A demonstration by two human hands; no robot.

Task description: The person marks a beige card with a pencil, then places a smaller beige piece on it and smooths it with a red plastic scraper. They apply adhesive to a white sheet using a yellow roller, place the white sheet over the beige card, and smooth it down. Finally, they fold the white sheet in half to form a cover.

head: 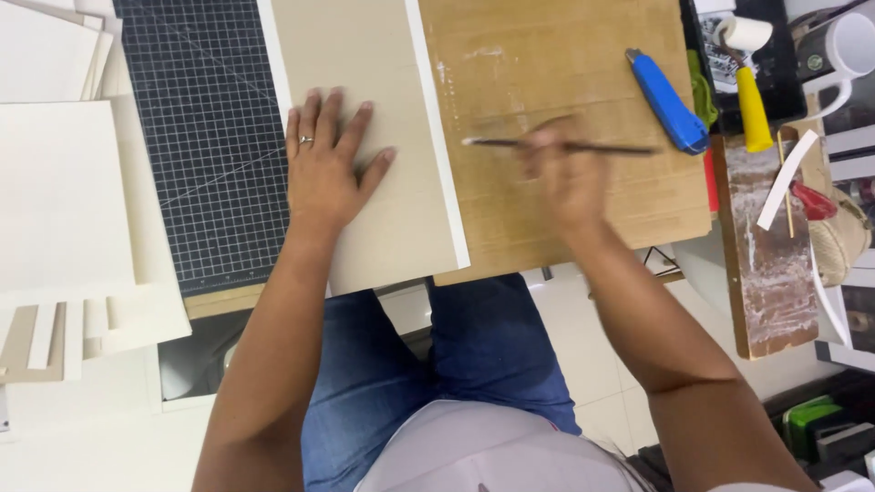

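Note:
My left hand [324,164], a ring on one finger, lies flat with fingers spread on a beige board [378,55] that has a white strip [436,137] along its right edge. My right hand [567,173], blurred by motion, grips a thin dark paintbrush [620,148]. The brush lies nearly level, its pale tip pointing left, close to the white strip. Under the brush is a brown cardboard sheet [565,55] with whitish smears.
A black gridded cutting mat [196,109] lies left of the board, beside stacked white sheets [64,191]. A blue utility knife [667,100], a yellow-handled roller [751,87], a white mug [843,50] and a smeared wooden board [770,264] sit at right.

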